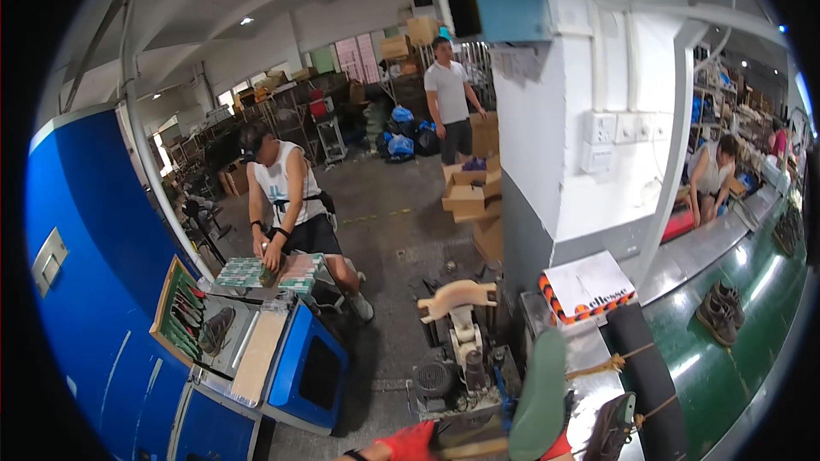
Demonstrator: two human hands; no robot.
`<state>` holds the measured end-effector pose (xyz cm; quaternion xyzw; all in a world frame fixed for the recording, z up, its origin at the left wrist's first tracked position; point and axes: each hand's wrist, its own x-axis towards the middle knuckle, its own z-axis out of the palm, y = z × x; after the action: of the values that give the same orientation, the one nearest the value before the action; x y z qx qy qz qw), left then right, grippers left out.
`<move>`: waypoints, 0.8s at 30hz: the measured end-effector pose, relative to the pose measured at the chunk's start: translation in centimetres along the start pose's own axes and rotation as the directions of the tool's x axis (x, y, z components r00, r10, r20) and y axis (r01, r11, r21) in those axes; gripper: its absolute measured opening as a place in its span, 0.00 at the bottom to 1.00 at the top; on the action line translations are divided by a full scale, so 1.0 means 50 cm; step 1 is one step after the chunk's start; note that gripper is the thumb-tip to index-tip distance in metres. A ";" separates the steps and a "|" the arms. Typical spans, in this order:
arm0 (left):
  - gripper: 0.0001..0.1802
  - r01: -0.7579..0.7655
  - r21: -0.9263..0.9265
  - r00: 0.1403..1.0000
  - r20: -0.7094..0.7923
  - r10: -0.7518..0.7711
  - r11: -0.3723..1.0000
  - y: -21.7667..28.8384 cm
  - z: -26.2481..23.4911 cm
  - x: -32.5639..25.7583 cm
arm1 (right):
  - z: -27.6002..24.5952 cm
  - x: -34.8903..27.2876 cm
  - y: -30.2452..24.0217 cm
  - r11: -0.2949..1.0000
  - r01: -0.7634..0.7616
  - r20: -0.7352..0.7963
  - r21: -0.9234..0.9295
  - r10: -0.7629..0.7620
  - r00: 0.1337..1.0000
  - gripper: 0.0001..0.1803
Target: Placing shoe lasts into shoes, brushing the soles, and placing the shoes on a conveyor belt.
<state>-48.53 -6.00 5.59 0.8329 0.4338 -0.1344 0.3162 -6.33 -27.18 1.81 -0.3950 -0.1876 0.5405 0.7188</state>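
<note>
At the bottom edge my left hand wears a red glove, with a dark band on the wrist. A tan stick-like piece lies right beside it; the grip on it is hidden. My right hand, also in red, shows only as a sliver at the foot of a green shoe sole. The sole stands upright, and the hand appears to hold it. A dark shoe lies just right of it on the metal bench.
A small machine with a cream shoe-shaped form stands ahead, with a blue machine to its left. A black roll tied with string and an orange-and-white box lie right. Shoes ride a green conveyor. A person leans over patterned sheets.
</note>
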 end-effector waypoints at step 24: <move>0.45 -0.452 0.350 0.836 -0.155 0.526 0.821 0.516 0.201 0.524 | -0.181 -0.013 0.093 0.106 -0.289 -0.296 -0.951 -0.573 0.764 0.60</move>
<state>-11.82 -6.69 -4.58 0.9646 0.2139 -0.0083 0.1542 -3.21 -30.61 -7.26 -0.8950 -0.2891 0.0318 0.3383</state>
